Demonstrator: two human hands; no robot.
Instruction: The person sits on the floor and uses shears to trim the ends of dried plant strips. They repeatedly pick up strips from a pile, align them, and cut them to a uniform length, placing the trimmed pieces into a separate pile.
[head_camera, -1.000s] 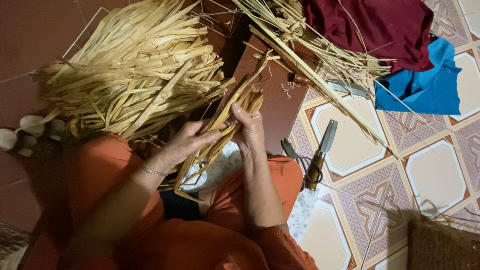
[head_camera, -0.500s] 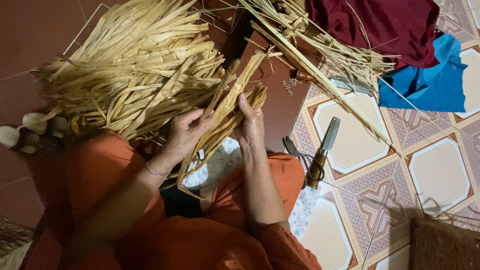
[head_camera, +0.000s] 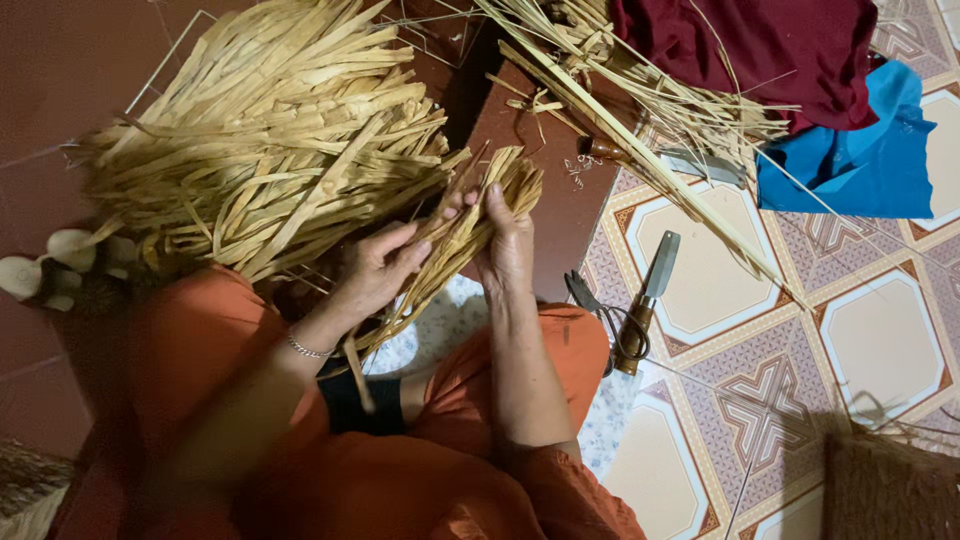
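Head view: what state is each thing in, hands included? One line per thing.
Left hand: closed around the strip bundle.
Right hand: gripping the same bundle.
Bundle of dried straw strips: held slanted between both hands.
Pile of straw strips: loose on the floor.
Knife: lying flat on the tiles, unheld.
Scissors: lying beside the knife.
Maroon cloth: crumpled.
Blue cloth: crumpled.

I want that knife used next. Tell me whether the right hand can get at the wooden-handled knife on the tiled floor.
Probably yes. The knife lies in the open on the tiled floor, nothing over it, just right of the right hand. But that hand is gripping the strip bundle and would need to let go.
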